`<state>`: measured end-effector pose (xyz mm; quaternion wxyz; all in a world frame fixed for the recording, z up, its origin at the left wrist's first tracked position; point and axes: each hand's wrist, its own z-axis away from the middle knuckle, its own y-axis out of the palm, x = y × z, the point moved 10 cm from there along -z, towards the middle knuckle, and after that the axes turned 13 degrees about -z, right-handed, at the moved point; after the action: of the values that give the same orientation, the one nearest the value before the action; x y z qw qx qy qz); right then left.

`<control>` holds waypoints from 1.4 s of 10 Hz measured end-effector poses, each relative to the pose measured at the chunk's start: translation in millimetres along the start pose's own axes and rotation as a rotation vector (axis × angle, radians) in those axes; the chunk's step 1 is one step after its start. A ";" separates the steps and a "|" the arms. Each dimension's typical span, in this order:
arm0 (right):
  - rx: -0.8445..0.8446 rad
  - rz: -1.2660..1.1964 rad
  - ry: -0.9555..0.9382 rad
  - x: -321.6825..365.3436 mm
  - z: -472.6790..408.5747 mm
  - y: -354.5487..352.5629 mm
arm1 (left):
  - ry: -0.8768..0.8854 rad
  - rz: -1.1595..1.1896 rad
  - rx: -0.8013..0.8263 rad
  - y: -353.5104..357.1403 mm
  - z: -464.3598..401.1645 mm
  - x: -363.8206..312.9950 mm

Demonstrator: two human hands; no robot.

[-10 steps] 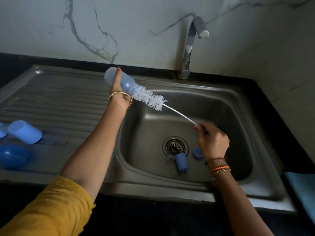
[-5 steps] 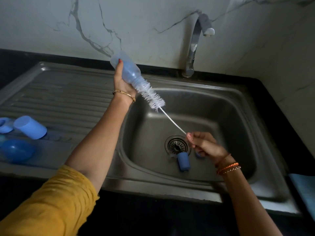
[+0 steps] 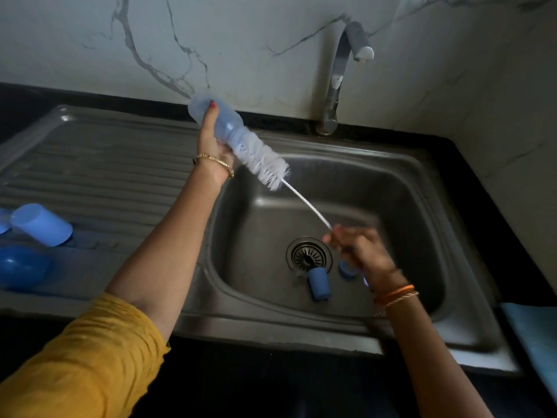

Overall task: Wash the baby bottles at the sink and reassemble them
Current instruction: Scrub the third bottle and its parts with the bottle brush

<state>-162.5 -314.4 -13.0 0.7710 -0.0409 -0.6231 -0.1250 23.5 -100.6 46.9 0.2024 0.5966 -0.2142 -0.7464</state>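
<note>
While the sink (image 3: 422,188) holds no running water from the tap (image 3: 337,86), the washing looks to be in its middle stage. On the draining board (image 3: 105,164) a blue cap (image 3: 42,224) and a blue dome (image 3: 21,267) lie loose, so nothing is reassembled yet. The left hand (image 3: 214,137) grips the bottle (image 3: 217,119) above the basin's left edge; the brush (image 3: 262,161) sits partly inside its mouth. The right hand (image 3: 361,251), blurred, pinches the wire handle. A smaller cap (image 3: 319,285) and a ring (image 3: 346,268) lie by the drain (image 3: 307,254), likely unwashed.
</note>
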 end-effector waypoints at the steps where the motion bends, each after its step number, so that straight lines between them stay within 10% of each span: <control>1: 0.185 -0.335 0.489 -46.0 7.6 16.1 | 0.010 0.168 0.073 6.2 3.1 9.9; 5: -0.545 0.911 -1.016 79.1 56.5 -0.2 | -0.198 -0.197 -0.131 -25.4 -0.8 7.9; 6: -0.454 0.736 -0.779 60.3 33.1 -5.1 | -0.210 -0.272 -0.134 -21.2 -3.0 -0.6; 7: 0.019 -0.116 0.221 -29.2 -2.3 5.3 | 0.014 0.103 -0.029 -4.5 1.0 -7.9; 8: 0.196 -0.281 0.480 -53.8 4.6 15.5 | 0.079 0.154 0.124 10.4 7.5 -9.5; 10: -0.180 0.704 -0.289 18.9 -4.7 -21.1 | -0.048 -0.177 -0.076 -22.8 -3.1 2.6; 12: -0.448 0.812 -0.685 56.4 29.1 -10.4 | -0.173 -0.375 -0.169 -32.7 -1.9 5.2; 13: -0.021 -0.243 0.256 -28.8 6.3 8.5 | -0.012 -0.181 0.000 -5.9 2.4 -9.9; 14: 0.206 -0.376 0.560 -55.4 18.0 39.1 | 0.067 0.117 0.287 22.1 17.6 -18.6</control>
<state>-180.7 -264.9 -59.2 0.8755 0.1883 -0.3936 -0.2074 11.1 -107.1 77.7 0.1652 0.6305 -0.3464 -0.6747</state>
